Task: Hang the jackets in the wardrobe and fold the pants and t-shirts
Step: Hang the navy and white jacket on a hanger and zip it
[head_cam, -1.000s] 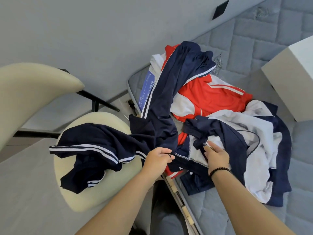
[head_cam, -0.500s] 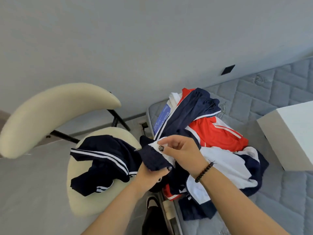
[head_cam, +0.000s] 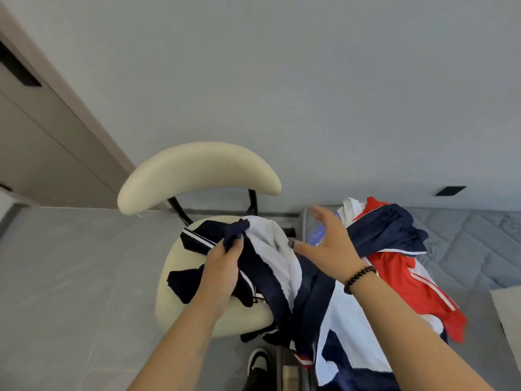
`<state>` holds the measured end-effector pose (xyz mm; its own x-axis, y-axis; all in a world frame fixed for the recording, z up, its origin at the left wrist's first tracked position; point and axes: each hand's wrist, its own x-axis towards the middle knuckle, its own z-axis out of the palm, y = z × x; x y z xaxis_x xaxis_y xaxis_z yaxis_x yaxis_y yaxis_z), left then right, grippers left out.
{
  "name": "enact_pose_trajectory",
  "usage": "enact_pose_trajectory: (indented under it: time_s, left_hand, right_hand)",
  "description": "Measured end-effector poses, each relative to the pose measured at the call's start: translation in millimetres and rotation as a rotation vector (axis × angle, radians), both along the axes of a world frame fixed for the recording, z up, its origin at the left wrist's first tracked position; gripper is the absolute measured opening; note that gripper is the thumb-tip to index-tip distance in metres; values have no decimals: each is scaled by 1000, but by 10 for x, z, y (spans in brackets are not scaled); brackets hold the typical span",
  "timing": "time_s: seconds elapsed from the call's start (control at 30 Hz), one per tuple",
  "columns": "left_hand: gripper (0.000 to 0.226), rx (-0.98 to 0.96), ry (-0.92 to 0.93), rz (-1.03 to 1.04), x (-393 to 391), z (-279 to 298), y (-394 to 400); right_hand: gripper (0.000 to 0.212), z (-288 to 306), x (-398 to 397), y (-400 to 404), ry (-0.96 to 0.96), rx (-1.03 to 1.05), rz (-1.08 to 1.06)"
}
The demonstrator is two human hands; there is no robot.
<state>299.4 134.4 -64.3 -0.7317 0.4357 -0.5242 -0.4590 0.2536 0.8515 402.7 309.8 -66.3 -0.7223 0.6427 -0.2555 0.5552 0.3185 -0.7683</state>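
A navy and white jacket (head_cam: 270, 249) stretches from the cream chair seat (head_cam: 174, 280) across to the mattress edge. My left hand (head_cam: 222, 263) grips a bunched navy part of it over the seat. My right hand (head_cam: 327, 244) hovers with spread fingers between the chair and the clothes pile, holding nothing. Navy pants with white stripes (head_cam: 194, 241) lie on the seat under the jacket. More clothes are heaped on the mattress: a navy piece (head_cam: 386, 232) on top and a red and white jacket (head_cam: 417, 280) beneath it.
The chair's curved backrest (head_cam: 197, 173) stands before a grey wall. A wardrobe or door panel (head_cam: 42, 142) is at far left. The quilted grey mattress (head_cam: 473, 249) fills the right, with a white box (head_cam: 510, 314) at its edge. A shoe (head_cam: 258, 359) shows below.
The view has swung left and up. My left hand has carried the jacket over the chair seat. My right hand has let go of the cloth and opened.
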Motion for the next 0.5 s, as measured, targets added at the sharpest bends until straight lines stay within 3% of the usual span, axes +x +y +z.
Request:
enact_pose_trajectory:
  time_s: [0.1, 0.17, 0.3, 0.43, 0.5]
  left_hand:
    - [24, 40, 28, 87, -119, 109, -265]
    - [26, 55, 60, 138, -149, 172, -486]
    - [27, 104, 102, 248, -96, 310, -996]
    - [26, 158, 160, 311, 75, 519, -1531]
    - [25, 197, 188, 363, 233, 635, -1876]
  right_hand:
    - [114, -434, 89, -246, -423, -3, 135]
    - [116, -688, 151, -466, -477, -156, 132]
    - [86, -949, 166, -921, -386, -442, 33]
    - [17, -821, 24, -1392, -245, -483, 33]
    - [25, -688, 8, -1678, -185, -511, -30]
